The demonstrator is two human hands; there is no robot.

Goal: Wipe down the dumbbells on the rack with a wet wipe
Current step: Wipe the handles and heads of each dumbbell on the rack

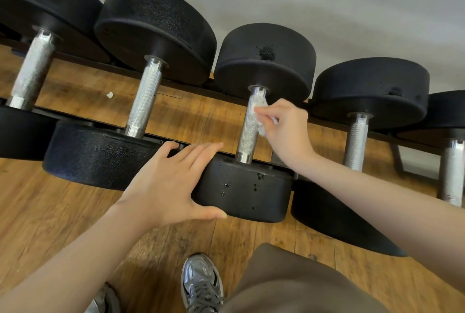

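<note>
Several black dumbbells with knurled steel handles lie side by side on a dark rack (pixel 173 143). My right hand (pixel 284 126) pinches a crumpled white wet wipe (pixel 259 107) against the upper part of the middle dumbbell's handle (pixel 249 134). My left hand (pixel 171 184) rests with straight fingers on the left side of that dumbbell's near head (pixel 246 189), thumb along its lower edge. The far head (pixel 264 61) has a chipped spot on top.
A larger dumbbell (pixel 143 101) lies left of the middle one and a smaller one (pixel 357 136) lies right. A white wall runs behind the rack. Wooden floor lies below, with a small white scrap (pixel 109 95). My grey shoe (pixel 201 285) stands near the rack.
</note>
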